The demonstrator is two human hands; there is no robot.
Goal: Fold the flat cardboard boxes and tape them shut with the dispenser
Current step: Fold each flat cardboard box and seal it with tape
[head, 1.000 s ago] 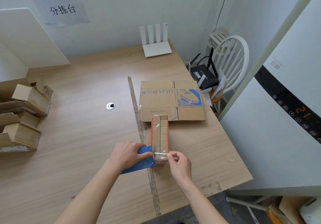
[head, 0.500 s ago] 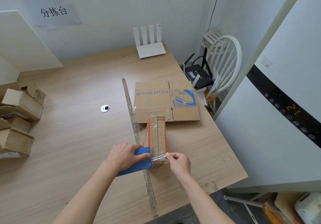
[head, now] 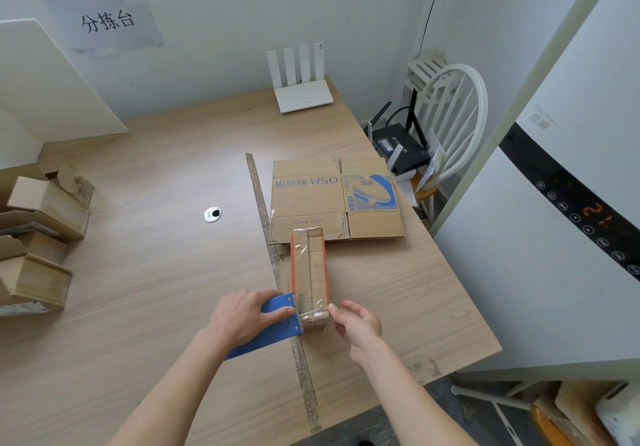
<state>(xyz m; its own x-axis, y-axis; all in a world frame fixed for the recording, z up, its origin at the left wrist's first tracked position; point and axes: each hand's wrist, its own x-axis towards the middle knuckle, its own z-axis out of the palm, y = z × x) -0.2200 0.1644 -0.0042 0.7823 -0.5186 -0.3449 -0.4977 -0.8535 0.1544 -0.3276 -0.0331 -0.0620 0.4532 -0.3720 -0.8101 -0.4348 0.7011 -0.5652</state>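
Observation:
A small folded cardboard box (head: pixel 310 272) with red tape along its edges stands on the wooden table (head: pixel 145 272), with clear tape stretched over its near end. My left hand (head: pixel 242 317) grips the blue tape dispenser (head: pixel 273 328), whose front is pressed against the box's left near side. My right hand (head: pixel 358 322) is at the box's right near corner, fingers loosely spread, the fingertip touching the tape end there. A flat printed cardboard box (head: pixel 336 200) lies just behind the small box.
Several folded small boxes (head: pixel 38 238) are stacked at the table's left edge. A white router (head: pixel 301 89) stands at the back. A worn seam (head: pixel 273 258) runs down the table. A white chair (head: pixel 450 127) and a tall white appliance (head: pixel 554 238) stand to the right.
My right hand has let go of the pinched tape and opened, now just touching the box's right corner. My left hand stays on the dispenser against the box.

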